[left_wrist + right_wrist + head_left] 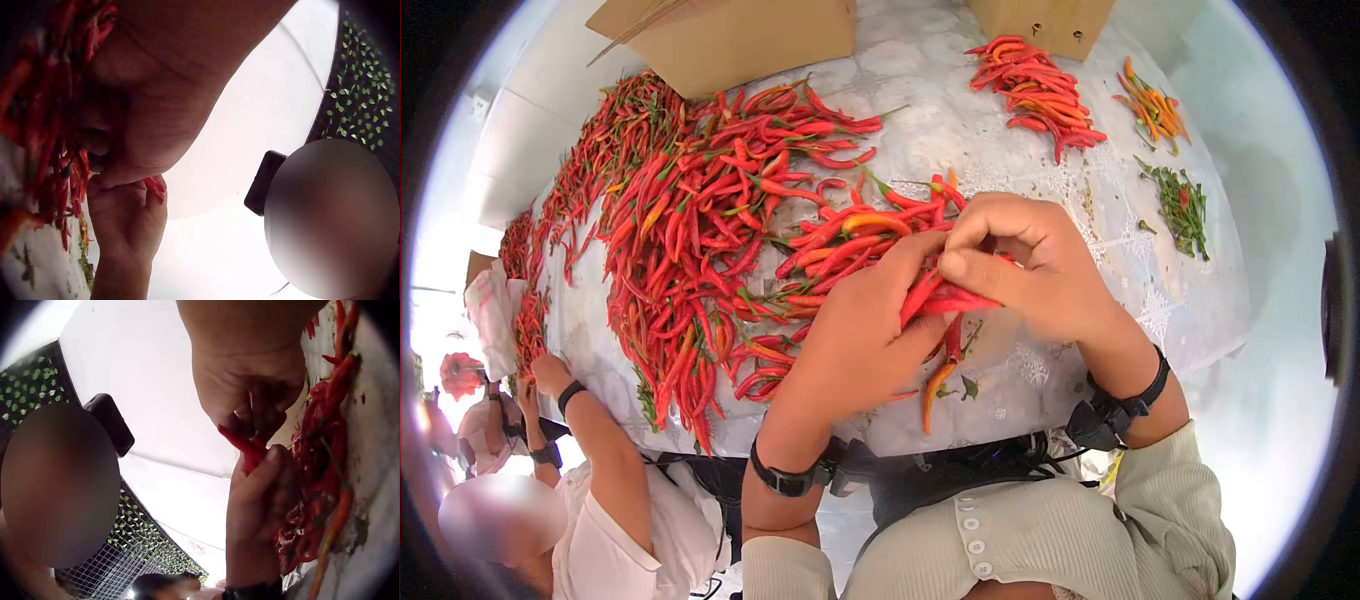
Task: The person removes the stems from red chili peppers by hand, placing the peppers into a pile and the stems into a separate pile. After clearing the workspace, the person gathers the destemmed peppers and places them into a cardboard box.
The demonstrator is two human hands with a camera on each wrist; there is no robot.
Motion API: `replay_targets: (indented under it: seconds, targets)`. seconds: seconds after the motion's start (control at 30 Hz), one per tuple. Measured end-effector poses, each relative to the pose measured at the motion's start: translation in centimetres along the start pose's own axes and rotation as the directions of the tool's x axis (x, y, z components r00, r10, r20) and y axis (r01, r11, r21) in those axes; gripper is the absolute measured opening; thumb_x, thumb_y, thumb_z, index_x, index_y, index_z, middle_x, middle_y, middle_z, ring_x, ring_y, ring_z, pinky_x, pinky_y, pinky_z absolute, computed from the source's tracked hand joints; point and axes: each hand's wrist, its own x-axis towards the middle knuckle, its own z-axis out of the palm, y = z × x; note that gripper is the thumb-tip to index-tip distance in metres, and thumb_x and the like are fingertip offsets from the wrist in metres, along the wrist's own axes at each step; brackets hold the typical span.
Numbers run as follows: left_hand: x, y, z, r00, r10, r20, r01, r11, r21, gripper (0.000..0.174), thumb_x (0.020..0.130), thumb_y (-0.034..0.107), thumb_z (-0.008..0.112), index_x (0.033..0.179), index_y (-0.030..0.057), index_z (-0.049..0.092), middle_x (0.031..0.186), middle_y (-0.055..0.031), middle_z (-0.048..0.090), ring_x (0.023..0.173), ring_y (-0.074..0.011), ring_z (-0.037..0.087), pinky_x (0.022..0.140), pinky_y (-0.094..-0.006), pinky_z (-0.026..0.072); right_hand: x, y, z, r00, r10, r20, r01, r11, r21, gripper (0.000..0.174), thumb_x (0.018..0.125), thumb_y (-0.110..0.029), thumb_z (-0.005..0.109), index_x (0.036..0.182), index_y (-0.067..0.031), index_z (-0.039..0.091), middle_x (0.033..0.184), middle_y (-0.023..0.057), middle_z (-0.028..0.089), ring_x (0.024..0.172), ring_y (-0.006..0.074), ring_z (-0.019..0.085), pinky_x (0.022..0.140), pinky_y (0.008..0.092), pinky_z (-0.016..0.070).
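Red chilies [945, 299] lie in the grip of the left hand [863, 335], its thumb and fingers curled round them at the middle of the head view. The right hand [1040, 262] meets it from the right, thumb and forefinger pinched together at the top of the held chilies; what sits between those fingertips is hidden. In the right wrist view red chilies [245, 445] stick out between the left hand [259, 515] and the right hand [250, 381]. A large heap of red chilies [690, 220] spreads left of the hands.
Cardboard boxes [745, 40] stand at the back. Behind the right hand lie a red chili pile [1040, 95], orange chilies [1155, 108] and green stems [1183, 212]. An orange-red chili [938, 392] lies near the front edge. Another person's arm [608, 440] reaches the table at left.
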Motion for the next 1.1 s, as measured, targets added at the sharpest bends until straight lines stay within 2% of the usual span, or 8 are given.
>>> replay_targets:
  seconds: [0.03,0.13,0.33,0.43,0.53,0.63,0.7,1.1]
  targets:
    - [0.0,-0.1,0.0,1.000,0.025,-0.005,-0.025,1.000,0.008,0.048,0.081,0.012,0.064,0.125,0.0015,0.049,0.094,-0.0207,0.064,0.092,-0.0382,0.063,0.078,-0.0419,0.0489,0.0,0.0,-0.1,1.000,0.009,-0.001,-0.009,1.000,0.019,0.018,0.087,-0.017,0.069,0.085,-0.0002,0.066,0.077,0.0005,0.061,0.070,0.0061,0.053,0.062,0.0233,0.0436]
    - [0.1,0.5,-0.4,1.000,-0.014,0.012,0.014,1.000,0.020,0.036,0.083,0.014,0.065,0.115,0.0015,0.057,0.092,-0.0190,0.064,0.086,-0.0354,0.063,0.076,-0.0389,0.0490,0.1,0.2,-0.4,1.000,0.016,-0.008,-0.016,0.997,0.072,0.018,0.089,-0.018,0.068,0.087,-0.0009,0.067,0.077,-0.0012,0.061,0.071,0.0048,0.053,0.062,0.0225,0.0433]
    - [0.1,0.1,-0.6,0.994,-0.109,0.015,0.110,0.990,-0.087,0.030,0.082,0.015,0.069,0.108,0.0023,0.060,0.083,-0.0118,0.062,0.074,-0.0210,0.060,0.070,-0.0324,0.0477,0.2,0.1,-0.4,0.999,0.017,-0.047,-0.012,0.994,0.108,0.017,0.090,-0.017,0.067,0.091,-0.0001,0.067,0.079,-0.0010,0.063,0.072,0.0045,0.054,0.064,0.0222,0.0446]
    - [0.0,-0.1,-0.6,0.994,-0.109,0.027,0.112,0.976,-0.186,0.032,0.080,0.015,0.071,0.108,0.0025,0.060,0.085,-0.0078,0.061,0.077,-0.0151,0.058,0.071,-0.0304,0.0472,0.2,0.0,-0.4,0.998,0.059,-0.005,-0.058,0.986,0.158,0.015,0.090,-0.014,0.067,0.092,0.0008,0.066,0.083,0.0006,0.063,0.076,0.0060,0.056,0.068,0.0231,0.0459]
    - [-0.1,-0.3,-0.6,0.991,-0.116,0.061,0.129,0.950,-0.284,0.035,0.081,0.014,0.073,0.110,0.0016,0.058,0.096,-0.0014,0.059,0.087,-0.0095,0.052,0.079,-0.0265,0.0444,0.1,-0.5,-0.6,0.991,0.103,0.082,-0.117,0.973,0.198,0.012,0.090,-0.010,0.066,0.093,0.0023,0.064,0.089,0.0030,0.063,0.082,0.0084,0.057,0.074,0.0245,0.0467]
    - [-0.1,-0.1,-0.8,0.996,-0.071,0.057,0.083,0.963,-0.257,0.037,0.081,0.013,0.074,0.112,0.0016,0.058,0.098,-0.0009,0.058,0.089,-0.0092,0.052,0.081,-0.0261,0.0442,0.0,0.0,-0.4,0.995,0.068,0.074,-0.080,0.980,0.182,0.013,0.090,-0.012,0.067,0.093,0.0015,0.065,0.087,0.0023,0.064,0.079,0.0073,0.057,0.071,0.0237,0.0469]
    - [-0.1,-0.1,-0.8,0.993,-0.099,0.071,0.115,0.958,-0.264,0.037,0.081,0.012,0.074,0.112,0.0015,0.058,0.098,-0.0008,0.058,0.090,-0.0087,0.052,0.081,-0.0259,0.0440,0.0,0.3,-0.1,0.998,0.055,0.042,-0.061,0.985,0.161,0.016,0.089,-0.016,0.069,0.092,-0.0002,0.067,0.083,0.0010,0.066,0.075,0.0053,0.056,0.066,0.0225,0.0468]
    - [-0.2,0.0,-0.9,0.951,-0.210,0.226,0.282,0.888,-0.364,0.029,0.087,0.013,0.071,0.112,0.0011,0.061,0.090,0.0040,0.058,0.083,-0.0040,0.051,0.074,-0.0219,0.0453,0.1,0.5,0.0,0.998,0.038,0.046,-0.044,0.992,0.116,0.017,0.086,-0.017,0.071,0.089,-0.0006,0.068,0.080,0.0013,0.066,0.072,0.0058,0.058,0.065,0.0230,0.0471]
